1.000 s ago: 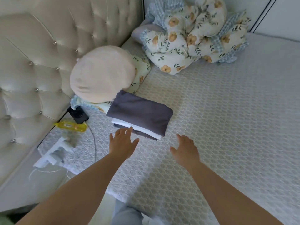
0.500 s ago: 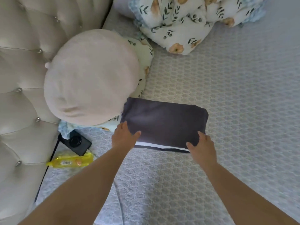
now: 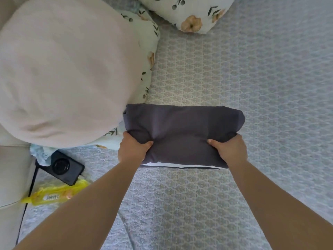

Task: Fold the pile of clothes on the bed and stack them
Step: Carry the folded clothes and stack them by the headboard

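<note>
Patterned grey quilted bedding (image 3: 207,204) fills the view, and on it, nearest the camera, two bare forearms are stretched forward; the left hand (image 3: 132,150) and the right hand (image 3: 229,153) are each curled onto the near corners of a folded dark grey cloth stack (image 3: 182,132), thumbs pressed into the top layer and fingers tucked out of sight beneath, so the fabric is puckered between them; a thin white folded layer (image 3: 178,165) is seen under the near edge of the stack; the long axis of the stack is laid left to right across the person, with one hand at each end and neither plainly nearer, so a lift or slide is judged to need both hands moving together to keep the pile square; at the near left a yellow plastic packet (image 3: 54,194) and a black camera-like device (image 3: 65,167) are found beside a cream upholstered headboard (image 3: 10,177); just left of the stack and touching it, a large round pinkish cushion (image 3: 63,69) is rested on a floral pillow (image 3: 149,51); farther off, a bundle of floral fabric (image 3: 189,13) is partly cut off by the top edge.
</note>
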